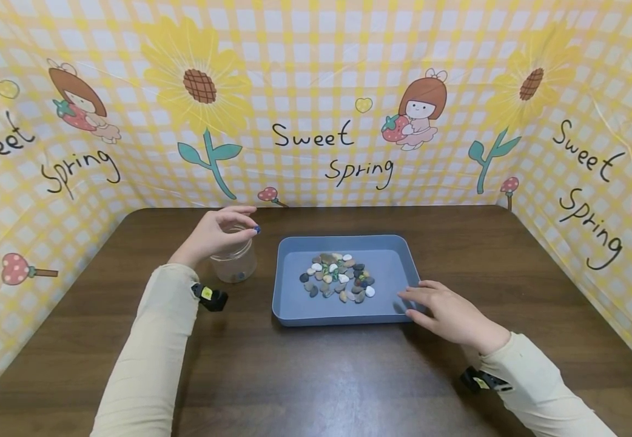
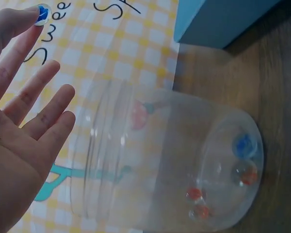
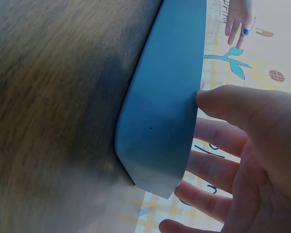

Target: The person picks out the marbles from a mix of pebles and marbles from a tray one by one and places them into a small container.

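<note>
My left hand (image 1: 215, 235) is over a clear jar (image 1: 233, 267) at the left of the table. Its thumb and index finger pinch a blue marble (image 2: 42, 15), while the other fingers spread apart. Through the jar wall in the left wrist view, a blue marble (image 2: 245, 145) and reddish-orange ones (image 2: 247, 174) show at the bottom. My right hand (image 1: 449, 315) is at the right front corner of a blue tray (image 1: 343, 319), fingers loosely extended and thumb at the rim. Many small stones (image 1: 343, 278) lie in the tray, with a few green and yellow glints among them.
The brown wooden table (image 1: 316, 376) carries the jar and the tray side by side. A yellow-checked cloth (image 1: 316, 79) with printed flowers, figures and lettering encloses the back and both sides. Black camera straps (image 1: 210, 297) are on both wrists.
</note>
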Motion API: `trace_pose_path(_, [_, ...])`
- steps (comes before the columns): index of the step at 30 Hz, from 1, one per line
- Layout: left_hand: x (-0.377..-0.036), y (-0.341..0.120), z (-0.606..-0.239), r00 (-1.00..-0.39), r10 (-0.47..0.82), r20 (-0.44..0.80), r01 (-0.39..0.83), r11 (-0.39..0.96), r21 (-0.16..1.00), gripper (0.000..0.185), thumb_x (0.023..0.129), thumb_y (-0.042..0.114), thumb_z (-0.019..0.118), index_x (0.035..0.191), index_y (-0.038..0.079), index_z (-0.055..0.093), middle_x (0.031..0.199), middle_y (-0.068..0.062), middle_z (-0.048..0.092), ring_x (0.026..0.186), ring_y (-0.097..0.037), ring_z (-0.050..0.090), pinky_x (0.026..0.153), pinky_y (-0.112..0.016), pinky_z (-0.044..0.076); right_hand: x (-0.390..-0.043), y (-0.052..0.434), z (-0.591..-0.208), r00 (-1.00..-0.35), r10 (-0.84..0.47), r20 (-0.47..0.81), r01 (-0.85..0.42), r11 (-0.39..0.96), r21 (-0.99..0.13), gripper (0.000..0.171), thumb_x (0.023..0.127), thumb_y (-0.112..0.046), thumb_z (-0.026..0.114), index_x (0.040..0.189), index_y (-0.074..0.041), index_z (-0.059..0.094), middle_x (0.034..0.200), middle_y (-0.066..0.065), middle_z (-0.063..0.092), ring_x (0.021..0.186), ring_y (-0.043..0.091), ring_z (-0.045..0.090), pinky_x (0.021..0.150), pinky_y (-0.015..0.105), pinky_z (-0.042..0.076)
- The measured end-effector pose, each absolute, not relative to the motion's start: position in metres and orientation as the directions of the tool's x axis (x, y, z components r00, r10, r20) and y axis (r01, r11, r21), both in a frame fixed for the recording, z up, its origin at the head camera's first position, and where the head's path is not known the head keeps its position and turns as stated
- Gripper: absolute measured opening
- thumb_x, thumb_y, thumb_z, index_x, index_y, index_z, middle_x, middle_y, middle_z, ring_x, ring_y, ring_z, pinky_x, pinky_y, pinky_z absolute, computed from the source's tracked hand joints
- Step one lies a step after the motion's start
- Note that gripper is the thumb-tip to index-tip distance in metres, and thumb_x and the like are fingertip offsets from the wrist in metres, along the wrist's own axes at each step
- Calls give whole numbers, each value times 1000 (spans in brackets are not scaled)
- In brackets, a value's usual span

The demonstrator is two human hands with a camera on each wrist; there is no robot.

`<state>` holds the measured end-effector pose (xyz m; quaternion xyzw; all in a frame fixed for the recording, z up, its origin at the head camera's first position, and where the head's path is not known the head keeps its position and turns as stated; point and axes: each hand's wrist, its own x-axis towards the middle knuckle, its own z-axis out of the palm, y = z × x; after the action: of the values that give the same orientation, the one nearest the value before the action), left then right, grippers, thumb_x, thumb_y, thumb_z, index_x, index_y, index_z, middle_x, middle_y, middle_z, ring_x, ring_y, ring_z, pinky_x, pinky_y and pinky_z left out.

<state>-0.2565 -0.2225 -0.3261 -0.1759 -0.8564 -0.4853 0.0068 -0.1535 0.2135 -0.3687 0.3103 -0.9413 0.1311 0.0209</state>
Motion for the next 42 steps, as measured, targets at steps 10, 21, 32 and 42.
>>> trace_pose_path(10, [-255, -239, -331, -949, 268, 167, 276, 448, 850, 33, 85, 25, 69, 104, -2, 65, 142, -9, 46, 133, -27, 43, 111, -44, 33, -155, 214, -370, -807, -577, 126, -590, 775, -227, 36, 90, -22, 59, 123, -5, 61, 123, 15, 63, 121, 40, 51, 99, 51, 42])
trace_pose_path(21, [-249, -255, -340, -960, 222, 172, 263, 501, 824, 38, 85, 27, 68, 106, -4, 64, 142, -14, 45, 135, -34, 39, 111, -45, 31, -154, 214, -370, -807, -577, 128, -590, 773, -233, 36, 90, -21, 60, 122, -5, 61, 123, 15, 63, 120, 40, 51, 99, 52, 43])
trace_pose_path(32, [-245, -266, -352, -968, 189, 163, 243, 567, 787, 34, 84, 31, 70, 102, 2, 68, 147, -9, 41, 140, -34, 29, 109, -57, 27, -154, 214, -372, -807, -577, 128, -590, 771, -240, 36, 90, -21, 59, 122, -5, 61, 122, 15, 63, 120, 40, 51, 98, 52, 43])
trace_pose_path(42, [-240, -270, -358, -970, 201, 139, 234, 596, 768, 33, 84, 30, 69, 102, 2, 68, 150, -11, 35, 142, -38, 21, 108, -65, 19, -153, 214, -372, -810, -574, 123, -585, 774, -242, 36, 91, -22, 59, 123, -5, 61, 123, 15, 63, 120, 40, 50, 98, 52, 43])
